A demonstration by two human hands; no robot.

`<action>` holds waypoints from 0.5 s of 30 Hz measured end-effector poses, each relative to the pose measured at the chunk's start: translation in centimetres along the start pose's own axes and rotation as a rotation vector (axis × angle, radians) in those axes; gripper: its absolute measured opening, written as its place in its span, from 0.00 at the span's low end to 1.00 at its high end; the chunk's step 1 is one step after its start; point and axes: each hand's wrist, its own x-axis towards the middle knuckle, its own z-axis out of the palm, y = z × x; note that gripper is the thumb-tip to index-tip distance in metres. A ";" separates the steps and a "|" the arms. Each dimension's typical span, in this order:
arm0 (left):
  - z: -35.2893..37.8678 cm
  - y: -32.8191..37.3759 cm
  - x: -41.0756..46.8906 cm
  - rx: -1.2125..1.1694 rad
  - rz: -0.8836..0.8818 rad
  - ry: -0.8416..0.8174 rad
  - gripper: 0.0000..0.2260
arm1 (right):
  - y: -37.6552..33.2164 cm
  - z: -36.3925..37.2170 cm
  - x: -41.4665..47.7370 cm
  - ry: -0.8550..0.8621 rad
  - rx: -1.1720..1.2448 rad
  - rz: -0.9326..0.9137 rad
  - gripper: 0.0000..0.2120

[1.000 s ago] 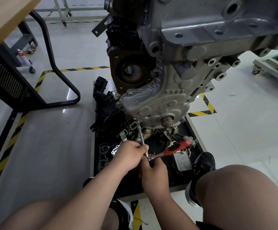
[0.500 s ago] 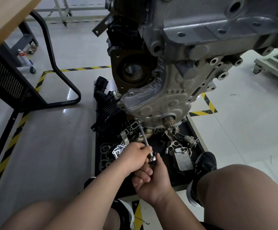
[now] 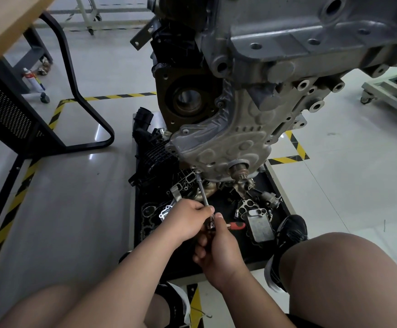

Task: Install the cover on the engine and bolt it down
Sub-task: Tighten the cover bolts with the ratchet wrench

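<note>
The cover (image 3: 230, 140) already sat flat against the lower front of the engine (image 3: 287, 39), so fitting looked done and bolting was under way. A long extension bar (image 3: 202, 190) ran up to a bolt (image 3: 198, 172) at the cover's lower left edge. The left hand (image 3: 188, 218) had its fingers curled round the bar's lower end. The right hand (image 3: 218, 252) gripped the ratchet (image 3: 236, 225), whose red handle poked out. How many bolts remained could not be told.
</note>
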 end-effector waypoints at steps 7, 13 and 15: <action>0.0 -0.1 0.2 0.017 0.002 0.016 0.10 | 0.7 -0.4 0.0 0.210 -0.461 -0.309 0.17; -0.1 0.1 0.1 -0.009 -0.004 0.026 0.10 | 1.1 -0.3 -0.1 0.175 -0.432 -0.300 0.16; -0.1 0.2 0.0 -0.009 -0.003 0.039 0.12 | 0.9 -0.2 0.0 0.092 -0.252 -0.210 0.19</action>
